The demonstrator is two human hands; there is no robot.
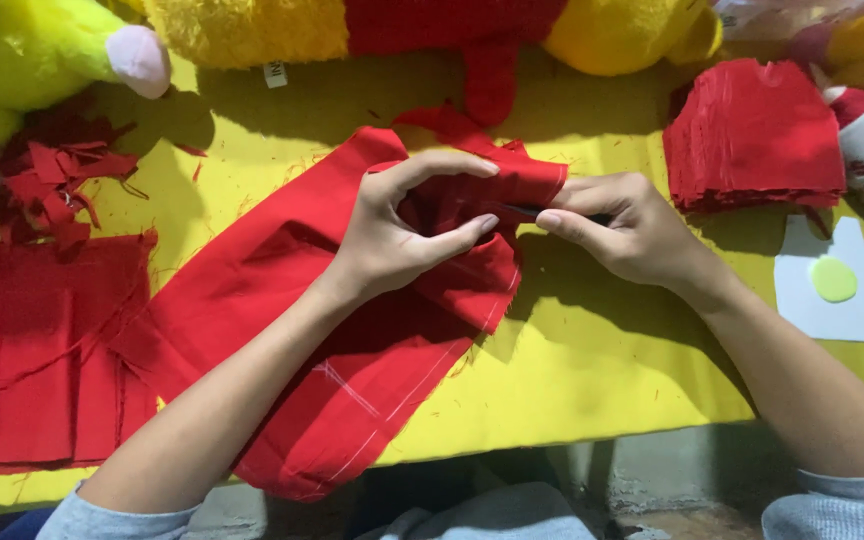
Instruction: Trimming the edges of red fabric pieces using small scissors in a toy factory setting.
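both grips pinch red cloth (352, 330): left hand (392, 235), right hand (627, 225) half hiding a dark tool (537, 211).

I see a piece of red cloth (352, 330) lying slantwise across the yellow table, its lower corner hanging over the near edge. Faint white chalk lines run along that lower part. Its upper end is folded and bunched up into a thick wad, lifted slightly off the table. A thin dark tool (532, 211), only partly visible, lies against the fold at the cloth's right edge; I cannot tell what kind it is. Frayed threads show along the cloth's edges.
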